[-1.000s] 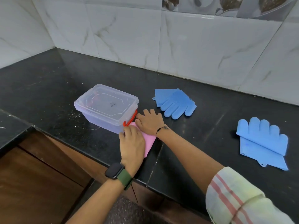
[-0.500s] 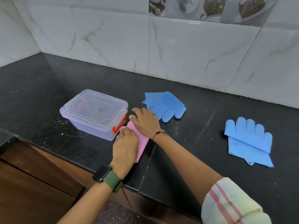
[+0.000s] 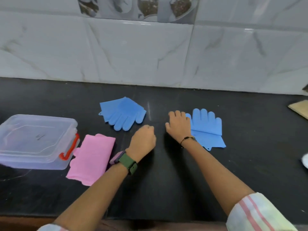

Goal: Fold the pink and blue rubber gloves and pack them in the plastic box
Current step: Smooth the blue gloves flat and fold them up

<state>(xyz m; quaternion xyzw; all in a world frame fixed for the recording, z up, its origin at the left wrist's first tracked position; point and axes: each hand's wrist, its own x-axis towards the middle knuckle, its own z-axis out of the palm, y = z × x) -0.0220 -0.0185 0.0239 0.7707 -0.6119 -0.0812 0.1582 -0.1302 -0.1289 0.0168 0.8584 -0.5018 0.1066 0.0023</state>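
Black desk (image 3: 166,189) under marble tiles. The folded pink gloves (image 3: 91,158) lie beside the lidded plastic box (image 3: 35,140). The right hand (image 3: 179,125), fingers curled, touches a half-folded blue glove (image 3: 207,129); grasp unclear. Left hand (image 3: 144,139) is clenched, empty. Press the fold flat. Box contents unreadable

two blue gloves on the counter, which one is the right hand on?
The blue glove on the right, folded with its fingers pointing toward the wall: the right hand rests on its left edge. The other blue glove, nearer the box, lies untouched.
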